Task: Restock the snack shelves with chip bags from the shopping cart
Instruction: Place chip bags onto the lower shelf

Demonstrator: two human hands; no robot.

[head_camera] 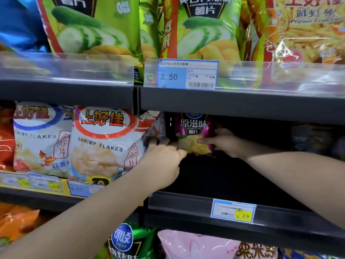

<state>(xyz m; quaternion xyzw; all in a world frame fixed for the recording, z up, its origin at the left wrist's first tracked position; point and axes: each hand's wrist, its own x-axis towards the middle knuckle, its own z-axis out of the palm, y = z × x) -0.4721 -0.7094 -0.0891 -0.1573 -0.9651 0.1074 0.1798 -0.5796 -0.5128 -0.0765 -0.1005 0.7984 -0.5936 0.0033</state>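
A purple chip bag [194, 128] with yellow crisps printed on it stands upright deep in the dark middle shelf [205, 202]. My left hand [162, 161] grips its lower left edge, right beside the white shrimp flakes bag [104, 141]. My right hand [224, 142] holds its right side, thumb lying across the front. Both forearms reach in over the shelf's front lip. The shopping cart is not in view.
Green cucumber chip bags [201, 28] and a prawn cracker bag [308, 28] fill the shelf above, behind a 3.50 price tag [187, 74]. A 2.9 tag [233, 213] sits on the middle shelf lip. A pink bag [196, 245] and a green bag [128, 242] stand below.
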